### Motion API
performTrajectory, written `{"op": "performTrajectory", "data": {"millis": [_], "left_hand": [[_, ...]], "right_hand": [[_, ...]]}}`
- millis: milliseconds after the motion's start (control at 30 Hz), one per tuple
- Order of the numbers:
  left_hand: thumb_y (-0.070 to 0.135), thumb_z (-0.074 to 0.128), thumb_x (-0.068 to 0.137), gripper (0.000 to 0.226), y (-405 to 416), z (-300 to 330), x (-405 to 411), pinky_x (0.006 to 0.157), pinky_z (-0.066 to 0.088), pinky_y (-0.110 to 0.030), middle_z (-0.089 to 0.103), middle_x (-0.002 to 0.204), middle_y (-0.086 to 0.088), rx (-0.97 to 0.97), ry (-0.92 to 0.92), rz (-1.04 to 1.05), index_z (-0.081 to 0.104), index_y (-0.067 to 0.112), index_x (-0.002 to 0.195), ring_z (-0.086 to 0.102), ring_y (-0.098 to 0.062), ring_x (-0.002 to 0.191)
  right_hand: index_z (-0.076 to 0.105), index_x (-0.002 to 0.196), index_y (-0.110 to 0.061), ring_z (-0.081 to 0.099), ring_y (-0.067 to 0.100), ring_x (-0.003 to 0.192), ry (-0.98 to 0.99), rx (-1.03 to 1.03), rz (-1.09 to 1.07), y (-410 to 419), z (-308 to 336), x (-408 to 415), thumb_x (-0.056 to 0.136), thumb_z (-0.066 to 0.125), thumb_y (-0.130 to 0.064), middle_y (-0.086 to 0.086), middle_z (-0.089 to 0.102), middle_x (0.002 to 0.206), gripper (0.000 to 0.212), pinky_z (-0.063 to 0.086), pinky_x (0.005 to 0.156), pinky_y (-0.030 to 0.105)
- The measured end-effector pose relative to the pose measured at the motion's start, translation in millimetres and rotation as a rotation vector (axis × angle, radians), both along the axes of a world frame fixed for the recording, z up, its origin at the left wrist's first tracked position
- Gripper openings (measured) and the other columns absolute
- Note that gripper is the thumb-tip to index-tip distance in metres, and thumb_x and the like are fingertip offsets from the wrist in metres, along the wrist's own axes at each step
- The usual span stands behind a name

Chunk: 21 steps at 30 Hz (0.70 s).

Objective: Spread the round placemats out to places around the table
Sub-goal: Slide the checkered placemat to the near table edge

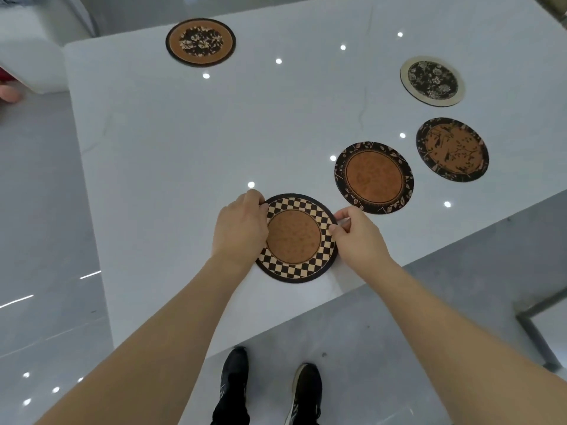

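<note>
A round placemat with a checkered rim and brown middle [294, 237] lies flat near the table's front edge. My left hand [239, 228] grips its left edge and my right hand [357, 234] pinches its right edge. Several other round placemats lie on the white table [184, 142]: a leaf-rimmed brown one [374, 177] just to the right, a dark one with birds and branches [452, 150] farther right, a pale-rimmed floral one [432, 81] beyond it, and a brown one with a floral centre [201, 42] at the far side.
The glossy table reflects ceiling lights. Its front edge runs diagonally just below the checkered mat, with my shoes [270, 388] on the grey floor beneath. A white seat [27, 53] stands at the far left and a metal frame [540, 326] at the right.
</note>
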<state>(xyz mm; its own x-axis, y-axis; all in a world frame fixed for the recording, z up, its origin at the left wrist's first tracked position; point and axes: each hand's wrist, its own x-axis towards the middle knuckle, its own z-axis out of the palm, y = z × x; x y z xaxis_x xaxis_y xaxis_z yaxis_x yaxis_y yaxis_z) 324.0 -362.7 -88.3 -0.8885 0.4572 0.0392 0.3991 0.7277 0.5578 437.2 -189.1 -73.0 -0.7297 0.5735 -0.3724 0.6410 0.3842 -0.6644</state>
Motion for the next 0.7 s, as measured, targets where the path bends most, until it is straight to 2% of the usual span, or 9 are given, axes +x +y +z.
{"op": "performTrajectory", "data": {"millis": [167, 433, 600, 700], "left_hand": [[0.019, 0.045, 0.099, 0.017, -0.1, 5.0, -2.4, 0.070, 0.049, -0.039, 0.065, 0.087, -0.006, 0.000, -0.075, 0.030, 0.057, 0.007, 0.096, 0.060, -0.025, 0.076], [0.019, 0.043, 0.099, 0.021, 0.0, 10.9, -8.9, 0.071, 0.044, -0.034, 0.064, 0.095, -0.007, -0.120, -0.164, 0.009, 0.060, 0.007, 0.098, 0.058, -0.024, 0.083], [0.017, 0.044, 0.097, 0.019, -6.4, 15.3, -6.9, 0.073, 0.049, -0.036, 0.064, 0.093, -0.006, -0.183, -0.217, -0.026, 0.061, 0.009, 0.095, 0.060, -0.024, 0.084], [0.016, 0.044, 0.096, 0.018, -8.0, 17.7, -7.6, 0.074, 0.050, -0.035, 0.065, 0.092, -0.005, -0.206, -0.295, -0.015, 0.061, 0.010, 0.095, 0.061, -0.023, 0.085]], "right_hand": [[0.050, 0.105, -0.026, 0.058, 0.014, 0.089, -0.013, 0.017, 0.028, -0.2, -1.1, -1.2, 0.094, 0.053, -0.020, -0.007, 0.058, 0.097, 0.013, 0.049, 0.074, 0.029], [0.050, 0.102, -0.026, 0.056, 0.007, 0.081, -0.037, 0.016, 0.044, 4.0, -4.2, -2.2, 0.092, 0.055, -0.020, -0.013, 0.056, 0.086, 0.013, 0.044, 0.063, 0.023], [0.053, 0.101, -0.021, 0.058, 0.011, 0.084, -0.089, 0.005, 0.074, 6.6, -3.0, -3.0, 0.091, 0.057, -0.020, -0.010, 0.058, 0.087, 0.011, 0.048, 0.073, 0.029], [0.052, 0.096, -0.021, 0.058, 0.012, 0.082, -0.119, 0.012, 0.101, 6.6, -3.5, -2.5, 0.091, 0.058, -0.020, -0.008, 0.058, 0.086, 0.008, 0.047, 0.066, 0.026]]}}
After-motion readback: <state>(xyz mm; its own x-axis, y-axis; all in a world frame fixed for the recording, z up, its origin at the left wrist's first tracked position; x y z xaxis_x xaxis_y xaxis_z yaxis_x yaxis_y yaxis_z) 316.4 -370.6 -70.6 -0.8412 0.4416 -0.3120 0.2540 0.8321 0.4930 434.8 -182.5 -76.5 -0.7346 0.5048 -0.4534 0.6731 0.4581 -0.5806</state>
